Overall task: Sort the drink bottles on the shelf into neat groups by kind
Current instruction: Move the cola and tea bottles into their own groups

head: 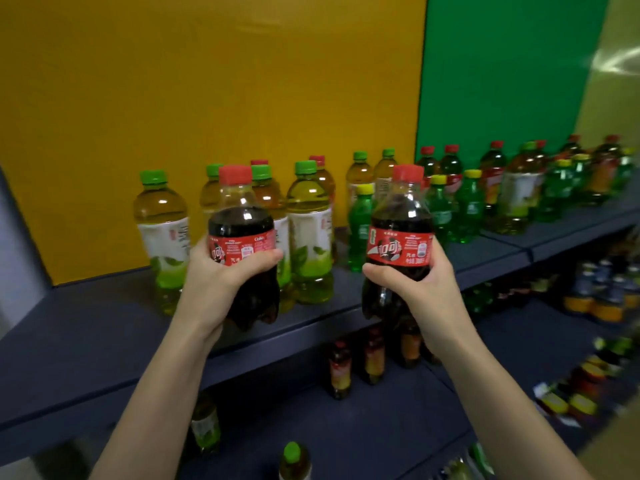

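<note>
Drink bottles [516, 192] stand in a mixed row along the dark shelf [86, 327], running from 9 o'clock in the view across to 3 o'clock. At 9 o'clock, 1 green-capped tea bottle [162, 233] stands upright on its own before the yellow panel [207, 98]. At its 3 o'clock is a cluster of tea bottles [310, 233], most with green caps and 2 with red caps at the back.

In front of that cluster the left hand [214, 275] grips the left cola bottle [240, 223] upright. The thumb lies across the front of the red label and the fingers go round the far side. The bottle's base is level with the shelf's front edge.

At 3 o'clock from it, well apart, the right hand [426, 282] grasps the right cola bottle [401, 223] the same way, with the thumb under the label and the fingers curled behind. Both colas have red caps and dark drink.

Behind the right cola a green soda bottle [360, 230] with a yellow cap stands on the shelf. More of these mix with red-capped bottles toward 2 o'clock, before the green panel [502, 81].

At 6 o'clock a lower shelf [381, 427] carries a short row of dark bottles [372, 355]. The bottles toward 4 o'clock are too blurred to tell apart.
</note>
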`<action>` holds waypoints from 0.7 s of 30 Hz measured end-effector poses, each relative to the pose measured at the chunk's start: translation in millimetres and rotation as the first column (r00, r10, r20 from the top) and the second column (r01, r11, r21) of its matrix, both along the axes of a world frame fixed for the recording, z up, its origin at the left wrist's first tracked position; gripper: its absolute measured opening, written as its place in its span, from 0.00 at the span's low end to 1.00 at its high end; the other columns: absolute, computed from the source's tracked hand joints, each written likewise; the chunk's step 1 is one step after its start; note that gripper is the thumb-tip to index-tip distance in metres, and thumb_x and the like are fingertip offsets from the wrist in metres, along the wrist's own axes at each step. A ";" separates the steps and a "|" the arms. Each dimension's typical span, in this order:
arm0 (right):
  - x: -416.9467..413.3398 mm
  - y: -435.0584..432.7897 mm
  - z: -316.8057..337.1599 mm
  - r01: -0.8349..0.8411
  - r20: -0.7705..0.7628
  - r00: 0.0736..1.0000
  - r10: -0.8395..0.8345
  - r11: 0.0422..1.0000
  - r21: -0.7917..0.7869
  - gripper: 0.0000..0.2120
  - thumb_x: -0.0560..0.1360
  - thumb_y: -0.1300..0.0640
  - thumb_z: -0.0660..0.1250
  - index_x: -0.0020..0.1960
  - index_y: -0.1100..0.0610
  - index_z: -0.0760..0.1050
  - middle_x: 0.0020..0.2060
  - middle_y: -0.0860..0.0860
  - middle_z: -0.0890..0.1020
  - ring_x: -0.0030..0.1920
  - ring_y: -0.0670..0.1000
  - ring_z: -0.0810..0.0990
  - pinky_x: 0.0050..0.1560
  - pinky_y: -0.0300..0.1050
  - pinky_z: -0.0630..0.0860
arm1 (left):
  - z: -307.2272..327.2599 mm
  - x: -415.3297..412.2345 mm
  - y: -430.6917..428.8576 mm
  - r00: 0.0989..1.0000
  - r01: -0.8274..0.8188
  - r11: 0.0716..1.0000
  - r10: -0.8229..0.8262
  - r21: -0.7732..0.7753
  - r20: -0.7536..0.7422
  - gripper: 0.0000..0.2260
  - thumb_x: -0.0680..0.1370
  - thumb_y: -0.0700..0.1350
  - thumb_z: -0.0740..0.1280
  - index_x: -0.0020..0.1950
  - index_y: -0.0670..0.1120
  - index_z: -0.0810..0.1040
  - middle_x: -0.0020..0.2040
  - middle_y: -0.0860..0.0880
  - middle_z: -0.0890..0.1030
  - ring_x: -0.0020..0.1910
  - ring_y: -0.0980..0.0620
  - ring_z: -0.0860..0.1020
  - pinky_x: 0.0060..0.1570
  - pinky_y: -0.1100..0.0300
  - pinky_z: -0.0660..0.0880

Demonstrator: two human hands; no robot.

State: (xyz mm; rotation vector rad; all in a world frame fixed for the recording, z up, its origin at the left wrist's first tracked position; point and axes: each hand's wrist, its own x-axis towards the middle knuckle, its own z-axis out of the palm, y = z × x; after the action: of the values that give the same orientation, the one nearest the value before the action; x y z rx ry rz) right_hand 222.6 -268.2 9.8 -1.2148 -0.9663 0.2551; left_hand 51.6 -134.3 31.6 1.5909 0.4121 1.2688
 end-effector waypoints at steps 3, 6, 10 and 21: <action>44.7 -41.3 -1.3 0.111 -0.018 0.994 -0.111 0.994 -0.001 0.21 0.65 0.58 0.75 0.53 0.46 0.72 0.45 0.43 0.82 0.44 0.38 0.80 0.41 0.32 0.75 | 3.6 51.0 -22.9 0.995 0.100 0.995 -0.100 -0.004 -0.003 0.24 0.52 0.50 0.76 0.47 0.50 0.79 0.39 0.55 0.84 0.40 0.56 0.82 0.36 0.66 0.77; 89.6 -82.4 -5.1 0.205 -0.041 0.978 -0.205 0.979 -0.008 0.21 0.65 0.57 0.75 0.54 0.46 0.72 0.46 0.44 0.81 0.45 0.39 0.80 0.44 0.35 0.73 | 2.9 107.9 -48.9 0.985 0.172 0.985 -0.172 -0.024 0.003 0.25 0.51 0.49 0.77 0.46 0.51 0.77 0.36 0.56 0.82 0.37 0.58 0.81 0.35 0.67 0.77; 151.2 -137.8 -9.3 0.309 -0.056 0.950 -0.308 0.951 -0.003 0.21 0.64 0.55 0.75 0.54 0.47 0.73 0.47 0.47 0.81 0.46 0.43 0.81 0.42 0.34 0.75 | -2.1 186.8 -87.6 0.969 0.246 0.968 -0.245 -0.049 0.014 0.23 0.53 0.47 0.77 0.45 0.51 0.78 0.37 0.55 0.83 0.37 0.57 0.81 0.38 0.64 0.77; 315.0 -260.0 -25.1 0.515 -0.043 0.856 -0.515 0.857 -0.013 0.24 0.63 0.53 0.75 0.57 0.50 0.73 0.47 0.47 0.82 0.44 0.41 0.81 0.44 0.39 0.75 | -23.9 375.3 -186.8 0.937 0.348 0.928 -0.347 -0.137 0.028 0.19 0.56 0.43 0.78 0.43 0.50 0.77 0.33 0.56 0.81 0.34 0.57 0.80 0.35 0.64 0.75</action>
State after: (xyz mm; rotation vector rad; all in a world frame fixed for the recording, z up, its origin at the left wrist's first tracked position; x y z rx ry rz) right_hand 537.6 -528.2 -15.3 -1.4154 -0.5676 -0.1453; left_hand 426.9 -321.1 7.7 1.4648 0.1984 0.9500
